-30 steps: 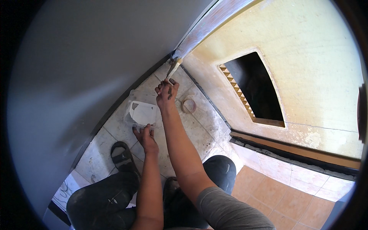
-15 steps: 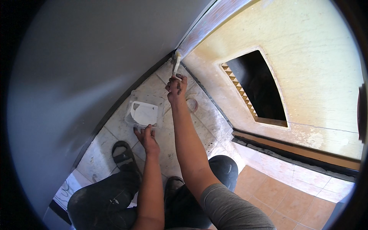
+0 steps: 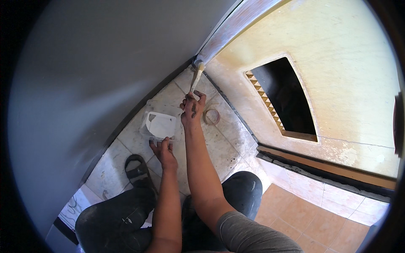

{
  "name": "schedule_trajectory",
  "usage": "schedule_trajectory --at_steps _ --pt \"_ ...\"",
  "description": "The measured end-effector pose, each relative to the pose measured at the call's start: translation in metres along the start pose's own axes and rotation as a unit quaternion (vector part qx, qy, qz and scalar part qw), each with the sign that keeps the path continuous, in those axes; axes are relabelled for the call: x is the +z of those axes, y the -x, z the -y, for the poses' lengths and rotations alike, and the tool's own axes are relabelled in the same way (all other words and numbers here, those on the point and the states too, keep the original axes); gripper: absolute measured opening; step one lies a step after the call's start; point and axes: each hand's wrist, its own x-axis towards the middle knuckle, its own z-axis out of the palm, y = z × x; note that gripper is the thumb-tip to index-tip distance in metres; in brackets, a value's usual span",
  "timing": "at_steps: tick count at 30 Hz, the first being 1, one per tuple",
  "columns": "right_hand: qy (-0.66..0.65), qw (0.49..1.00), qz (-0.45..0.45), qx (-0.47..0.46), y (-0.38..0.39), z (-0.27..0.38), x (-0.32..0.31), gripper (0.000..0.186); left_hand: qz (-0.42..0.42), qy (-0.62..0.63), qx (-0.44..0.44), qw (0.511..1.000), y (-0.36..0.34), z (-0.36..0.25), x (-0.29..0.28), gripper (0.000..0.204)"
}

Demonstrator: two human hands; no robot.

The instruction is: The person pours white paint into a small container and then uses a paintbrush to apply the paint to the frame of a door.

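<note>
My right hand (image 3: 193, 107) grips a paintbrush (image 3: 195, 81) by its handle, with the pale bristles pointing away from me. The bristle end is by the foot of the narrow, white-streaked strip (image 3: 215, 41) in the far corner; whether it touches is unclear. Down and to the left, my left hand (image 3: 164, 153) holds the near edge of a clear plastic tub (image 3: 147, 134), fingers at its rim. White paint (image 3: 162, 125) lies in the tub. Dark smudges mark the back of my right hand.
A ring-shaped roll of tape (image 3: 206, 119) lies on the tiled floor (image 3: 211, 147) right of my right wrist. A grey panel (image 3: 84, 84) rises on the left. The cream wall (image 3: 341, 84) on the right has a dark opening (image 3: 282, 92). My sandalled foot (image 3: 138, 169) is near the tub.
My right hand has drawn back toward me with the paintbrush, whose bristle end has swung slightly right and nearer. My left hand has stayed at the tub's edge.
</note>
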Motion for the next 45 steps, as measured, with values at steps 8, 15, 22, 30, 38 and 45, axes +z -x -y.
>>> schedule_trajectory --at_steps 8,15,22,30,38,45 --pt "0.037 0.995 0.077 -0.046 -0.041 0.010 -0.009 0.026 0.014 -0.014 -0.004 1.000 0.008 -0.001 0.007 0.091" --pt "0.000 0.998 -0.036 -0.043 -0.018 0.009 -0.004 0.027 0.002 -0.008 -0.015 1.000 0.004 0.001 0.006 0.090" --pt "0.101 0.995 0.002 -0.016 0.008 0.004 -0.025 0.026 0.013 0.012 -0.009 1.000 0.002 0.002 0.007 0.089" --pt "0.077 0.995 0.066 -0.022 -0.040 0.001 -0.029 0.029 0.004 -0.007 -0.016 1.000 0.005 0.001 0.011 0.093" --pt "0.099 0.991 0.089 -0.004 -0.070 -0.021 -0.044 0.031 0.006 -0.017 -0.018 1.000 0.004 -0.005 0.009 0.088" --pt "0.021 0.996 0.082 -0.009 -0.084 -0.033 -0.044 0.037 0.017 -0.005 -0.006 1.000 0.003 -0.003 0.007 0.091"
